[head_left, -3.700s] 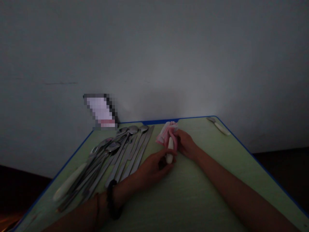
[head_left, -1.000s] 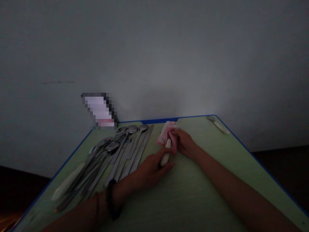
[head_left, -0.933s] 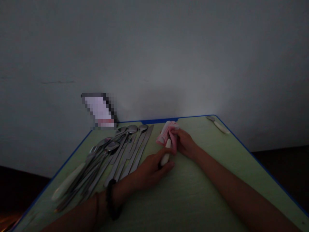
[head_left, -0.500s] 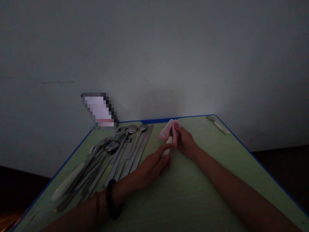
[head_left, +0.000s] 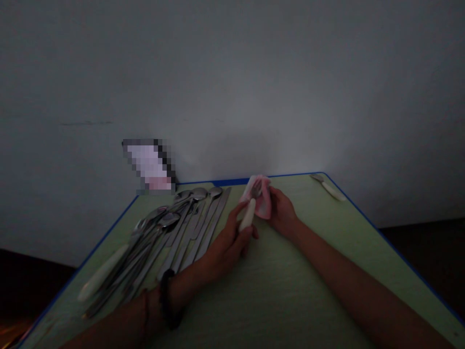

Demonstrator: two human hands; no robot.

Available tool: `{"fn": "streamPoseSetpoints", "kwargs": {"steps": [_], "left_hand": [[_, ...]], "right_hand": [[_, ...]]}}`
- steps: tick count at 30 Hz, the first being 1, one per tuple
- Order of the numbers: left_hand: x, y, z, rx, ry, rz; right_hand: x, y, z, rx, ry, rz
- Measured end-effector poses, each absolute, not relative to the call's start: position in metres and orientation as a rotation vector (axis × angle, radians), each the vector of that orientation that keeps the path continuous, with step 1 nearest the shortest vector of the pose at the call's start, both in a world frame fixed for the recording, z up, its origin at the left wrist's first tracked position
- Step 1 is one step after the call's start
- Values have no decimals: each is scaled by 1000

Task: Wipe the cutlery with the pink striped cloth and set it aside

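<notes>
Between my hands is a fork [head_left: 248, 216] with a white handle. My left hand [head_left: 229, 245] grips it by that handle, and a dark band circles the wrist. The metal tines lie against a pink and white cloth [head_left: 265, 206]. My right hand [head_left: 282, 212] holds the cloth from behind and to the right, its fingertips partly hidden by the fabric. Left of my hands lies a spread of metal cutlery, with a spoon [head_left: 215, 192] and a table knife [head_left: 214, 225] nearest to them.
Another white-handled fork [head_left: 332, 190] lies at the table's far right. A blurred-out screen-like device [head_left: 150, 165] leans on the wall at the back left. A white-handled piece [head_left: 103, 274] sits among several utensils. The green table [head_left: 290, 295] has a blue edge and meets the wall.
The cloth has opened out from around the fork, so its tines now show. The fork and my left fingers have shifted slightly; the cutlery on the table has stayed put.
</notes>
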State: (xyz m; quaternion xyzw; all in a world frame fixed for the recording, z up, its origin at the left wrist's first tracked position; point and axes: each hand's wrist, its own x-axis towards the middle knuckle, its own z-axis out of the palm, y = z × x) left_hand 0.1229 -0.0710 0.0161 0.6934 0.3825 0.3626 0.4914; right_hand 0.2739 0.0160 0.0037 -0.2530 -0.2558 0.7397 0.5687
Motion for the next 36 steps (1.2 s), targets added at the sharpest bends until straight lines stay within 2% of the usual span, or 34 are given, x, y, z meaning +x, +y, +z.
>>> {"fn": "streamPoseSetpoints", "kwargs": {"steps": [24,36], "left_hand": [[123,-73,23,1823,1036,757],[119,-75,21,1749,949,851]], "right_hand": [[274,11,7,-615,-526,1746],[276,5,17,-611,-622,1825]]}}
